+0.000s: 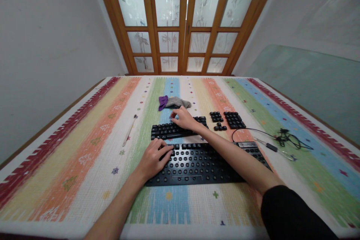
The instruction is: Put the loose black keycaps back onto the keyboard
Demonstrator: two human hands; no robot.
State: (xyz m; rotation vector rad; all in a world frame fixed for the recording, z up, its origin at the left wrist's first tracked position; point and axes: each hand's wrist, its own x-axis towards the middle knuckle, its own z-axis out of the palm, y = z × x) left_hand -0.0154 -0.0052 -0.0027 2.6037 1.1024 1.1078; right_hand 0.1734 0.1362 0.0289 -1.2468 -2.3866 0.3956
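A black keyboard (191, 165) lies before me, most of its key posts bare, with a few keycaps along its top row. My left hand (154, 157) rests over its upper left corner, with thumb and index finger drawn together at the top row. Whatever is between those fingertips is too small to make out. Behind the keyboard, loose black keycaps (163, 131) lie in rows. My right hand (184, 119) reaches across to them, fingers bent towards the thumb above the back rows. Its fingertips hide whatever they grip.
More keycaps form a number block (234, 120) and a smaller group (216, 116) at the right. A grey and purple cloth (176, 102) lies behind. Left is a thin brush (129, 130); right are a coiled cable (288, 138) and a clear-and-black tool (272, 147).
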